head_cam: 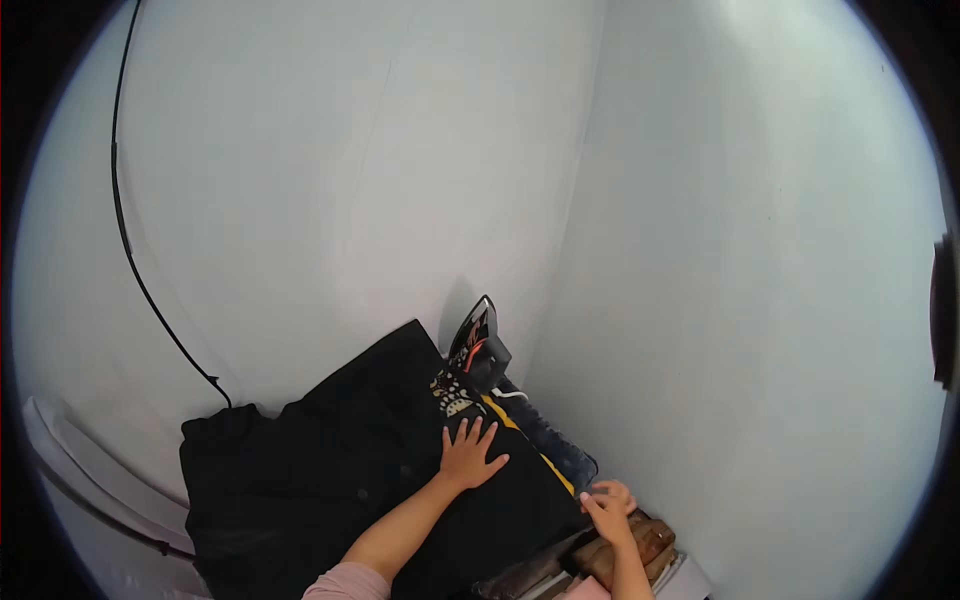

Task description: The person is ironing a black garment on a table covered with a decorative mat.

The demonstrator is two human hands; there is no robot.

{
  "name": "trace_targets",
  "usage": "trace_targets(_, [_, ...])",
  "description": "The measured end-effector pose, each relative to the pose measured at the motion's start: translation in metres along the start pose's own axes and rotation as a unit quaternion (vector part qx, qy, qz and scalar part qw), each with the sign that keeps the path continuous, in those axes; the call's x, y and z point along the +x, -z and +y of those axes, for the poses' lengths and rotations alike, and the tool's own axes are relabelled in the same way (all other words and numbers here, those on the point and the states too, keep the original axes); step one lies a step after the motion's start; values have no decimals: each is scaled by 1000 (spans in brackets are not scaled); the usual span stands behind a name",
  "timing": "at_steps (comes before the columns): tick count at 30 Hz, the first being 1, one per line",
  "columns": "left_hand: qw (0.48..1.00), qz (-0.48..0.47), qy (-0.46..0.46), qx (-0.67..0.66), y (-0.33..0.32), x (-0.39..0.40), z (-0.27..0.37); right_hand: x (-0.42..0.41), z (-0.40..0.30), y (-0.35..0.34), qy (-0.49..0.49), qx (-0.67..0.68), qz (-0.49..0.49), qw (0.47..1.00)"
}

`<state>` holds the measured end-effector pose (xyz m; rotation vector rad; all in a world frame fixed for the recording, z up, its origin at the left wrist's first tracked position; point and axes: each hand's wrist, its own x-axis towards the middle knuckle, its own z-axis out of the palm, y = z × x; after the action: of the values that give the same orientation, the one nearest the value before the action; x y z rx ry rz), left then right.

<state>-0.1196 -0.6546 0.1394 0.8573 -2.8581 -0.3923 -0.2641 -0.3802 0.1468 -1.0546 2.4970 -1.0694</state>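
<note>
A black buttoned garment [300,487] lies spread over a surface in front of me. My left hand [471,459] rests flat on it with the fingers spread, just below a patterned black, white and yellow cloth [456,397]. At the garment's right corner, my right hand [611,510] pinches the edge between thumb and curled fingers; the exact grip is partly hidden. Beyond my left hand, an electric clothes iron [484,349] stands tilted up on its heel near the wall corner. A strip of yellow cloth [557,472] shows along the garment's right edge.
Dark grey plush fabric [562,442] lies between the garment and the right wall [735,300]. A brown bag [651,536] and other items sit below my right hand. Down the left wall runs a black cable [154,304]. A whitish curved object [112,480] is at far left.
</note>
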Motion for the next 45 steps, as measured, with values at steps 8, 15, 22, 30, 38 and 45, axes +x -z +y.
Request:
trace_targets(8, [986, 161, -24, 18, 5, -10, -1, -14, -9, -25, -14, -25, 1, 1000])
trace_targets(15, [973, 207, -20, -105, 138, -122, -14, -1, -19, -37, 30, 79, 267, 960])
trace_targets(22, [852, 321, 413, 29, 166, -307, -80, 112, -110, -64, 148, 123, 270, 943])
trace_targets(30, [731, 249, 634, 38, 117, -440, -70, 242, -176, -145, 80, 118, 232, 962])
trace_targets(38, [746, 266, 607, 68, 82, -465, -77, 258, -135, -146, 148, 263, 161, 940])
trace_targets(45, [759, 142, 635, 18, 100, -465, -106, 184, -172, -56, 340, 202, 179, 901])
